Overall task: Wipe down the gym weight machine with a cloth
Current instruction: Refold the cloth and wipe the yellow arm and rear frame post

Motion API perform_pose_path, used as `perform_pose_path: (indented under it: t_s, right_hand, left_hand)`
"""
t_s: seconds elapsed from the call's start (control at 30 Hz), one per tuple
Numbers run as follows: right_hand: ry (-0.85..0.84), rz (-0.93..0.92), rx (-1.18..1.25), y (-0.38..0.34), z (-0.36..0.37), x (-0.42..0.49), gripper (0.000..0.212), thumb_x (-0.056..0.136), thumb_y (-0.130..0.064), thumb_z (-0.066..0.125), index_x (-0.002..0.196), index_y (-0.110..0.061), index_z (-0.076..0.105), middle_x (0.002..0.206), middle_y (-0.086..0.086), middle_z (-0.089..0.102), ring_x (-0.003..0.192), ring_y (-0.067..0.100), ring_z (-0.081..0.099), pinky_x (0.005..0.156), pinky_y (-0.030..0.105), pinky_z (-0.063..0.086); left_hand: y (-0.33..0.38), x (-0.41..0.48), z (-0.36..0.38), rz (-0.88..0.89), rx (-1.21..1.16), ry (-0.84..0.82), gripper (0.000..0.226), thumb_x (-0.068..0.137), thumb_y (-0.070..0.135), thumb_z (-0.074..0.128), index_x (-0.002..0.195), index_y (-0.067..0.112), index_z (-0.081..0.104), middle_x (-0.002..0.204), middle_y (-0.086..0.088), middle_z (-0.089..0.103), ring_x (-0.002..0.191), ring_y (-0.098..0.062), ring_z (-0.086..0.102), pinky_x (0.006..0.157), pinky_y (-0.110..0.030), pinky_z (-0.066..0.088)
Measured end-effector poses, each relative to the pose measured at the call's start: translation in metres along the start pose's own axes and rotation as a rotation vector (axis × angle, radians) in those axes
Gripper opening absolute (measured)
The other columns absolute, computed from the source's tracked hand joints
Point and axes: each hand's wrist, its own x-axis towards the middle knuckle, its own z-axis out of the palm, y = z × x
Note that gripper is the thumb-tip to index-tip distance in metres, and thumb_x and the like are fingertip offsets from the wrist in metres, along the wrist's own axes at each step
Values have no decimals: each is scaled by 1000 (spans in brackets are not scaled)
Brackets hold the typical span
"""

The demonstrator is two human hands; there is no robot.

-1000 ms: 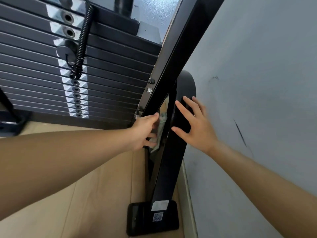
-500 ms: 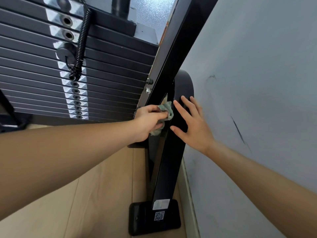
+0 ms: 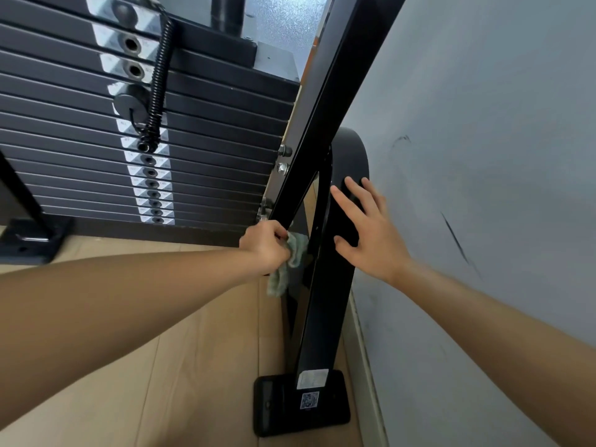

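1. Head view: the left hand (image 3: 266, 245) grips a crumpled pale green fabric cloth (image 3: 292, 258), fingers curled round it. It presses the cloth in where the slanted glossy black steel beam (image 3: 325, 101) meets the curved black upright post (image 3: 324, 317) of the weight machine.
2. The cloth lies just right of the left knuckles, in the narrow gap between beam and post, and a loose tail hangs below the fist.
3. The right hand (image 3: 367, 233) lies flat on the post's broad face, fingers straight and spread, holding nothing, just beside the cloth.
4. The beam's long axis rises up and rightward. The post drops to a black base plate (image 3: 303, 404) on the pale wooden floor (image 3: 161, 382). I judge that coming strokes should follow these axes, led by the left hand.
5. The frame is smooth, reflective painted metal. The stack of dark grey weight plates (image 3: 80, 130), with its black coiled cord (image 3: 159, 75), stands to the left, and a scuffed grey wall (image 3: 483, 156) is on the right.
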Motion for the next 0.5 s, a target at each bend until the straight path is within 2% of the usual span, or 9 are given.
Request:
perform_pose_path:
  t_s: [0.07, 0.13, 0.2, 0.3, 0.4, 0.5]
  right_hand:
    - [-4, 7, -4, -1, 0, 0, 82, 88, -25, 69, 158, -27, 25, 166, -1, 16, 155, 24, -1, 111, 34, 28]
    - [-5, 16, -6, -3, 0, 0, 83, 88, -25, 69, 159, -27, 24, 166, -1, 15, 155, 24, -2, 111, 36, 30]
    - [-7, 24, -5, -3, 0, 0, 84, 88, -24, 69, 159, -27, 24, 167, -1, 14, 155, 25, -3, 111, 36, 29]
    - [-10, 26, 3, -4, 1, -1, 84, 88, -23, 68, 159, -26, 23, 166, 1, 14, 155, 26, -3, 112, 35, 27]
    - [-13, 25, -2, -4, 0, 0, 83, 88, -23, 68, 159, -26, 24, 166, 2, 14, 155, 26, -3, 113, 33, 22]
    - [-20, 30, 0, -4, 0, 0, 83, 88, -23, 67, 159, -26, 23, 166, 1, 14, 155, 26, -4, 113, 34, 22]
  left_hand:
    - [-2, 1, -5, -2, 255, 74, 27, 89, 17, 69, 116, 25, 70, 115, -5, 70, 107, -29, 67, 86, -33, 55]
    - [-1, 1, -5, -13, 276, 98, 27, 92, 23, 70, 119, 22, 71, 119, -6, 70, 111, -29, 66, 83, -32, 51]
    - [2, 1, 2, -40, 159, 83, 26, 90, 27, 73, 115, 22, 72, 115, -2, 69, 107, -26, 67, 80, -29, 50]
    - [5, -1, 18, -132, -187, -47, 17, 88, 21, 75, 105, 20, 74, 107, -1, 70, 98, -20, 68, 84, -33, 59]
    - [5, 0, 23, -234, -507, -258, 30, 95, 14, 67, 124, 20, 67, 121, -9, 67, 107, -24, 67, 81, -34, 61]
    - [-1, 0, 13, -306, -593, -434, 33, 100, 22, 60, 132, 26, 60, 128, -10, 64, 113, -32, 65, 84, -39, 58]
